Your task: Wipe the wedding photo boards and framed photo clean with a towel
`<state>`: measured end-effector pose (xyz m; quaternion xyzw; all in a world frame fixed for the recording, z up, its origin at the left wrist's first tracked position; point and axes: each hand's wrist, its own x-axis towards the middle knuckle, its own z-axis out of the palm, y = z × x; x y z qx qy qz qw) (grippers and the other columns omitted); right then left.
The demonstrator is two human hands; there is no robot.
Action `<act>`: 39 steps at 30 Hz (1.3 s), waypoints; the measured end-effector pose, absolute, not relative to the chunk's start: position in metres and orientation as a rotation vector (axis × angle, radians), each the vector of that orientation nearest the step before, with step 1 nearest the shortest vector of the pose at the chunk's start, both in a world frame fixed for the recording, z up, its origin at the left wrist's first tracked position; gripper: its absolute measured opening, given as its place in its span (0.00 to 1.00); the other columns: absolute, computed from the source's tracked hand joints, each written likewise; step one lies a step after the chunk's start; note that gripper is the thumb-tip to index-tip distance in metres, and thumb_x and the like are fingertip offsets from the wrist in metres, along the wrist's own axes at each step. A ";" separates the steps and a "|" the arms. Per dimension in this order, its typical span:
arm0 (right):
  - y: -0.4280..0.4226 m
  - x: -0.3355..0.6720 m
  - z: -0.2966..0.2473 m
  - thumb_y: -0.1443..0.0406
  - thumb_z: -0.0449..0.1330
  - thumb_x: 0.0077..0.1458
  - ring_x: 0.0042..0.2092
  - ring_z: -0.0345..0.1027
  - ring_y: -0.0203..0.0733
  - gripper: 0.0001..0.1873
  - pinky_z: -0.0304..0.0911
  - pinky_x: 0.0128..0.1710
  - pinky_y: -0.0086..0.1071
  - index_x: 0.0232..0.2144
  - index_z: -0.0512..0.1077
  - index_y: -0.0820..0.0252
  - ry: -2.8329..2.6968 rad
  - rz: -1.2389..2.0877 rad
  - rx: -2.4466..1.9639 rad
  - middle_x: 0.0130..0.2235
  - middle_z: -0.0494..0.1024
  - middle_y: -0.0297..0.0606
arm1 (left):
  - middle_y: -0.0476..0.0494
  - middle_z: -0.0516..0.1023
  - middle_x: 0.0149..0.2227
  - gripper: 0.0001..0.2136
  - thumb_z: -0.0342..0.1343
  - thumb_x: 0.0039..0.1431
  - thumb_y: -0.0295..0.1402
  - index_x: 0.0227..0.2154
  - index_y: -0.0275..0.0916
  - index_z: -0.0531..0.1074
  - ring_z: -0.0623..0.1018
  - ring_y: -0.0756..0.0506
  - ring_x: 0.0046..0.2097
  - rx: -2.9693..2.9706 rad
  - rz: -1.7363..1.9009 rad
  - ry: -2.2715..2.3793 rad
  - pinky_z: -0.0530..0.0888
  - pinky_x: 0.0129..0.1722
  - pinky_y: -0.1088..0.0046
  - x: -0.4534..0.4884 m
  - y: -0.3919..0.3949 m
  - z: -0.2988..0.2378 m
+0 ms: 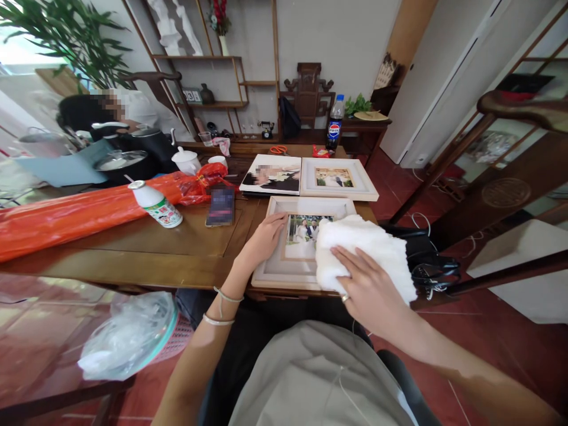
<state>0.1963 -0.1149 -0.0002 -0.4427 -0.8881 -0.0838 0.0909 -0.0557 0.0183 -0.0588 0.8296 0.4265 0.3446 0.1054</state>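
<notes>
The largest thing is the brown wooden table (195,260), which is in front of the person. Across its left part lies a long orange bundle (89,207), wrapped in plastic that is bunched together at the right end. Next in size come two pale frames. The near frame (284,280) lies flat at the table's front edge, before the person's body, and inside its wide border there is a photo (304,234) of two people. The far frame (361,180) lies just behind it, somewhat to the right. A thick white cloth (368,236) covers the right side of the near frame and reaches beyond it. A photo board (277,177) lies just beside the far frame, on its left.

The right hand (366,281) is open, with its fingers stretched on top of the cloth. The left hand (266,235) is also open, and its fingers rest upon the left side of the near frame.

Smaller is the cola bottle (335,124), standing upright beyond the far frame. A white bottle (156,205) stands before the orange bundle, and a phone (220,206) lies near it. The smallest thing is a ring (345,298) on the right hand.
</notes>
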 end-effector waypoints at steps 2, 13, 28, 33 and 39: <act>-0.111 0.209 0.002 0.74 0.56 0.43 0.63 0.57 0.52 0.17 0.50 0.64 0.48 0.35 0.80 0.65 -2.634 -0.233 -1.338 0.61 0.66 0.54 | 0.34 0.72 0.56 0.17 0.41 0.67 0.28 0.50 0.32 0.73 0.71 0.41 0.59 2.448 1.002 1.257 0.67 0.61 0.56 -0.056 0.019 -0.058; 0.000 0.224 -0.001 0.72 0.54 0.51 0.66 0.52 0.51 0.19 0.47 0.65 0.47 0.45 0.76 0.70 -2.614 -0.364 -1.451 0.63 0.62 0.55 | 0.32 0.71 0.57 0.18 0.40 0.67 0.29 0.51 0.31 0.72 0.70 0.41 0.60 2.469 1.010 1.256 0.66 0.62 0.56 -0.056 0.018 -0.060; -0.140 0.199 0.019 0.70 0.58 0.47 0.62 0.60 0.57 0.16 0.59 0.60 0.46 0.38 0.79 0.65 -2.791 -0.054 -1.269 0.61 0.66 0.56 | 0.33 0.71 0.57 0.17 0.41 0.68 0.29 0.51 0.32 0.72 0.70 0.41 0.60 2.439 0.978 1.273 0.67 0.61 0.57 -0.055 0.015 -0.054; -0.079 0.204 0.007 0.72 0.57 0.48 0.63 0.58 0.55 0.18 0.54 0.63 0.47 0.43 0.77 0.67 -2.670 -0.094 -1.396 0.62 0.65 0.56 | 0.33 0.71 0.57 0.17 0.41 0.67 0.29 0.50 0.32 0.73 0.70 0.41 0.60 2.483 0.953 1.257 0.67 0.61 0.56 -0.057 0.016 -0.056; 0.002 0.209 0.009 0.71 0.53 0.55 0.60 0.61 0.56 0.17 0.57 0.57 0.46 0.43 0.76 0.70 -2.626 -0.200 -1.431 0.54 0.73 0.57 | 0.34 0.71 0.57 0.17 0.41 0.67 0.28 0.51 0.34 0.72 0.70 0.41 0.60 2.474 0.991 1.267 0.66 0.62 0.57 -0.056 0.017 -0.060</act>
